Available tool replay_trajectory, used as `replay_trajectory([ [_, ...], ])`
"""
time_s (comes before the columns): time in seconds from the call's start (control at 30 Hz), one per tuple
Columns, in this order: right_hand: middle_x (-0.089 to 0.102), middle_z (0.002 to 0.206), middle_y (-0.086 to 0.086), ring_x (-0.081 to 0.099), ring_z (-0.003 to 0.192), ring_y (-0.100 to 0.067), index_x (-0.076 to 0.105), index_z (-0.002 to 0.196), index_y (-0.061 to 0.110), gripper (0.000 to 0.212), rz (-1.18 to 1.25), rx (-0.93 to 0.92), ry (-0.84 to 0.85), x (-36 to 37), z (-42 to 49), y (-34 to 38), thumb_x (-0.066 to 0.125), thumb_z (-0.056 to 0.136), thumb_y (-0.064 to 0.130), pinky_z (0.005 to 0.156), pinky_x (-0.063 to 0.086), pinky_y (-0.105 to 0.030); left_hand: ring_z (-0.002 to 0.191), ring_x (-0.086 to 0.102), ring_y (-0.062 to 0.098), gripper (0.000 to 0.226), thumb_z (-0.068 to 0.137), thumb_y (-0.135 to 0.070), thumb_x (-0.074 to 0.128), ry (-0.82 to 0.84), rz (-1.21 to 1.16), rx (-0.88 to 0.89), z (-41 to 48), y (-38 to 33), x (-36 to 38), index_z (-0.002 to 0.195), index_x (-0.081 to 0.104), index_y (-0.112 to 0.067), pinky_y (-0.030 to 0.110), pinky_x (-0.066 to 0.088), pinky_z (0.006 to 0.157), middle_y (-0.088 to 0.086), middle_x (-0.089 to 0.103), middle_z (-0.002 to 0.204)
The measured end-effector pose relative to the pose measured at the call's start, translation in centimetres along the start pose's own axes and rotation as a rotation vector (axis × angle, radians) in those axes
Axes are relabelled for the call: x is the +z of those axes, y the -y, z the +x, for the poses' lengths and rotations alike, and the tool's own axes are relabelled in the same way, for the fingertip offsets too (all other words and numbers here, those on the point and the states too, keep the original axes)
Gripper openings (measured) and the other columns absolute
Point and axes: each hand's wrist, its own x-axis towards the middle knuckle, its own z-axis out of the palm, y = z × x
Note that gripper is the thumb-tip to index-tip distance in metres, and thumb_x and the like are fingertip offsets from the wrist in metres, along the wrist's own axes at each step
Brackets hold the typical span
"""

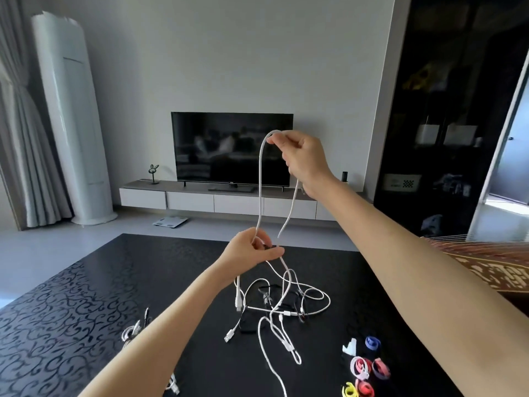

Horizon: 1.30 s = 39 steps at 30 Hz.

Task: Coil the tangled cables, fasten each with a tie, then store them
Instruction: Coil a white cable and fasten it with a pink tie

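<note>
My right hand (303, 160) is raised high and pinches a white braided cable (260, 179) at the top of a loop; the cable's free end hangs below my wrist. My left hand (252, 249) holds the same cable lower down, just above the table, together with a small dark piece. Below it lies a tangle of white and black cables (282, 308) on the black patterned table (86, 296). Several coloured ties (365, 368) lie at the front right: blue, pink, red, yellow and white.
A coiled cable (134, 329) lies at the front left near my left forearm, another cable end (173, 385) at the bottom edge. A patterned wooden object (492, 265) borders the table's right side. Beyond the table stand a TV (232, 149) and a low cabinet.
</note>
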Motion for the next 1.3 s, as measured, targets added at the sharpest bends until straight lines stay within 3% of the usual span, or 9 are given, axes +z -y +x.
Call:
replay_trajectory([
  [0.13,0.06,0.06,0.019,0.051,0.057,0.005,0.072,0.086,0.009,0.015,-0.155,-0.197,0.037,-0.1,-0.5,0.7,0.059,0.093,0.014,0.061,0.039,-0.011,0.064,0.05,0.008,0.024,0.077,-0.039,0.074,-0.105,0.068,-0.022,0.0,0.4,0.4,0.085,0.056,-0.025,0.02,0.04,0.061,-0.008,0.052,0.07],
  [0.3,0.069,0.081,0.009,0.061,0.078,-0.008,0.073,0.086,0.012,0.014,-0.261,-0.309,0.094,-0.5,-0.2,1.4,0.06,0.09,0.012,0.076,0.046,-0.02,0.064,0.047,0.013,0.025,0.091,-0.041,0.058,-0.155,-0.094,-0.045,0.0,0.3,0.5,0.088,0.063,-0.017,0.025,0.042,0.066,-0.005,0.051,0.067],
  [0.43,0.061,0.058,0.019,0.052,0.063,0.003,0.072,0.071,0.023,0.025,-0.154,-0.094,0.169,-1.4,-1.0,1.2,0.06,0.08,0.003,0.065,0.042,-0.009,0.053,0.038,0.011,0.029,0.093,-0.037,0.056,-0.128,-0.18,-0.111,-0.2,0.6,0.1,0.076,0.068,-0.017,0.022,0.035,0.055,-0.002,0.043,0.059],
  [0.57,0.052,0.058,0.014,0.041,0.047,0.001,0.071,0.074,0.021,0.012,-0.119,0.192,0.305,-4.5,-2.7,-0.8,0.065,0.081,0.012,0.055,0.026,-0.02,0.05,0.041,0.005,0.005,0.085,-0.006,0.066,0.036,-0.473,-0.232,-0.9,2.4,-0.9,0.09,0.064,-0.005,0.016,0.031,0.046,-0.003,0.048,0.065],
  [0.67,0.032,0.044,0.013,0.022,0.039,-0.003,0.062,0.07,0.014,0.022,0.138,0.31,0.071,-6.9,-3.5,-2.6,0.064,0.089,0.025,0.044,0.014,-0.02,0.052,0.043,0.007,0.008,0.084,-0.007,0.064,0.089,-0.738,-0.278,-1.9,4.1,-1.7,0.077,0.061,-0.004,0.014,0.032,0.041,0.0,0.047,0.066],
  [0.83,0.032,0.039,0.008,0.024,0.034,-0.005,0.052,0.072,0.012,0.029,0.498,0.545,-0.136,-8.7,-4.6,-4.5,0.052,0.096,0.029,0.036,0.017,-0.018,0.046,0.032,0.008,0.028,0.079,-0.026,0.063,0.103,-0.829,-0.264,-3.9,5.2,-1.8,0.062,0.044,-0.014,0.017,0.021,0.039,-0.004,0.036,0.055],
  [1.07,0.047,0.05,0.0,0.039,0.04,-0.008,0.064,0.08,0.001,0.025,0.597,0.776,0.162,-7.6,-9.4,-5.7,0.046,0.093,0.014,0.034,0.031,-0.018,0.034,0.028,0.006,0.056,0.096,-0.051,0.032,0.064,-1.084,-0.254,-3.3,2.0,-2.9,0.099,0.068,-0.009,0.013,0.018,0.03,-0.003,0.028,0.045],
  [1.17,0.052,0.058,-0.004,0.043,0.047,-0.01,0.07,0.081,-0.002,0.022,0.636,0.768,0.378,-6.7,-11.6,-5.1,0.05,0.081,0.005,0.037,0.035,-0.019,0.038,0.041,0.01,0.045,0.102,-0.033,0.031,0.067,-1.093,-0.275,-3.1,0.5,-2.9,0.112,0.063,-0.003,0.015,0.028,0.031,0.001,0.039,0.048],
  [1.3,0.048,0.058,-0.002,0.036,0.047,-0.009,0.062,0.095,-0.002,0.023,0.509,0.657,0.436,-5.5,-12.2,-4.6,0.04,0.089,-0.003,0.04,0.025,-0.018,0.058,0.064,0.022,0.032,0.098,-0.008,0.033,0.054,-1.212,-0.297,-3.3,-1.0,-2.5,0.109,0.056,0.011,0.017,0.039,0.035,0.014,0.058,0.062],
])
